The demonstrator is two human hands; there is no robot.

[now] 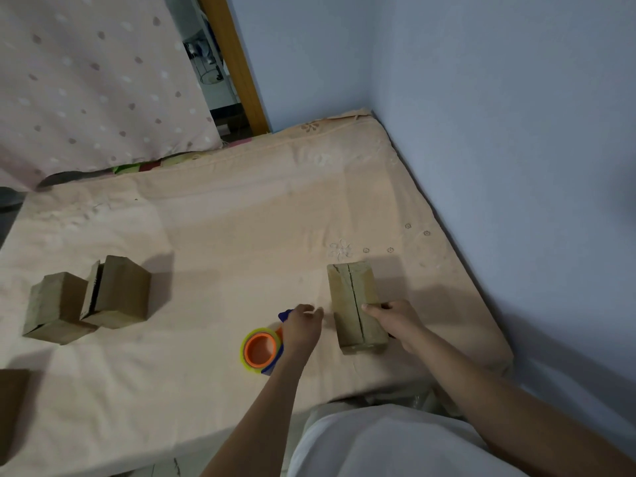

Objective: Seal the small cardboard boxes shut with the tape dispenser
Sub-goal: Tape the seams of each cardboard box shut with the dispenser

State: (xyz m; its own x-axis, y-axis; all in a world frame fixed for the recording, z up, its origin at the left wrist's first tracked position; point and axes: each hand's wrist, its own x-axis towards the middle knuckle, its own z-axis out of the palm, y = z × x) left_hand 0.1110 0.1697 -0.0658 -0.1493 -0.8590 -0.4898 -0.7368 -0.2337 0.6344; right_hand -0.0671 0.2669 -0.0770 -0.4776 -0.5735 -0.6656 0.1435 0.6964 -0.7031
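A small cardboard box (356, 304) lies on the bed at the right, its top flaps closed with an open seam running down the middle. My right hand (399, 321) grips its right side, thumb on the top flap. A tape dispenser (261, 351), blue with an orange core and a yellowish tape roll, lies flat on the sheet just left of the box. My left hand (303, 327) is over its handle, fingers curled and pointing toward the box; the grip itself is hidden. Two more small boxes (55, 308) (118, 294) stand together at the left.
The peach sheet (241, 235) covers the bed. A blue wall (499, 132) runs along its right and far sides. A dotted pink cloth (86, 80) hangs at the far left. Another brown box (12, 404) shows at the left edge.
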